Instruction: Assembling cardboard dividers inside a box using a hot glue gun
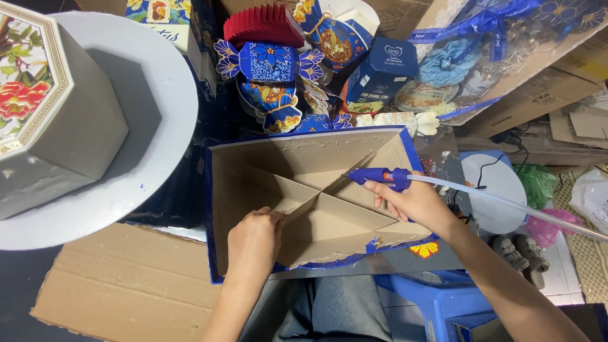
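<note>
Left hand [253, 237] fingers are curled closed over the top edge of a cardboard divider [297, 212], pinching it at the near-left arm of the cross. Right hand [411, 201] fingers are wrapped tight around a blue glue gun [380, 177]; the nozzle points left, its tip just above the divider strip running up to the far-right corner. A clear glue stick [506, 204] trails out the back of the gun, past the right wrist and off to the right.

The cardboard box [218, 209] sits directly under both sets of fingers: blue outside, raw brown inside, tilted, resting across the person's lap. The dividers split it into four triangular bays; both hands are inside the rim.

Around it:
- Left of the left fingers: big white round surface [158, 95] carrying a grey hexagonal box [63, 120] with a floral lid. It overlaps the box's far-left corner, so that side is tight.
- Below the left fingers: flat brown cardboard sheet [126, 285] on the floor.
- Beyond both sets of fingers: dense pile of blue floral gift boxes [272, 63], a red pleated paper piece [263, 24], a small dark blue carton [380, 73].
- Far right of the right fingers: white round disc [500, 190] with a black cable across it, green plastic bag [538, 183], sandals [519, 250] on the floor.
- Under the right forearm: blue plastic stool [437, 297].
</note>
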